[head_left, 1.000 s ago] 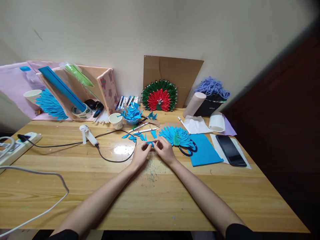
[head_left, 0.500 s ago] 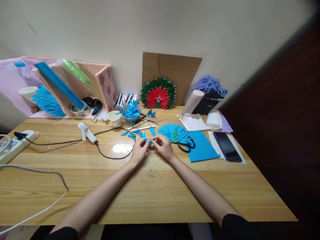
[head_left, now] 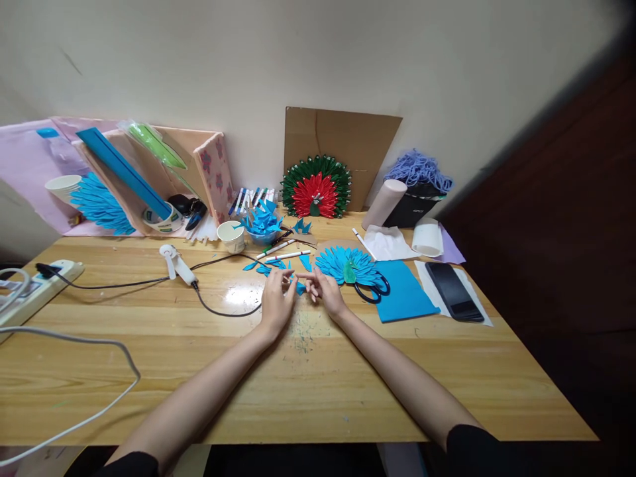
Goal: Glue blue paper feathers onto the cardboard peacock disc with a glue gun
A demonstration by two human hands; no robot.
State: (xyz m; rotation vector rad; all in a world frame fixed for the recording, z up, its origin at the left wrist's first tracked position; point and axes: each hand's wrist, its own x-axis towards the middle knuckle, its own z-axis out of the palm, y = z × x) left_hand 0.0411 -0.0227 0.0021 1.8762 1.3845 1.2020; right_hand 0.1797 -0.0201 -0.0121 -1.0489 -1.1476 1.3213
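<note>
My left hand (head_left: 277, 299) is over the middle of the table with thumb and fingers apart. Facing it, my right hand (head_left: 324, 291) has its index finger stretched out and the others loosely bent, with nothing plainly held. A small folded blue paper piece (head_left: 301, 288) shows between the two hands, close to the left thumb. Just beyond the right hand lies a blue paper peacock (head_left: 345, 265) with a green body. Black-handled scissors (head_left: 370, 291) stick out from under it. More blue folded pieces (head_left: 265, 267) lie past the left hand.
A bowl of blue pieces (head_left: 262, 228), a paper cup (head_left: 230, 234) and markers (head_left: 288, 255) stand behind. Rightward are a blue sheet (head_left: 405, 295) and a phone (head_left: 453, 291). Leftward, a white glue gun (head_left: 177, 265) trails its black cord. A red-green peacock (head_left: 315, 192) leans on cardboard (head_left: 342, 142).
Both hands have loosened from their pinch on the small blue paper piece, and their fingers have spread. The piece now sits lower between them. The view has shifted slightly.
</note>
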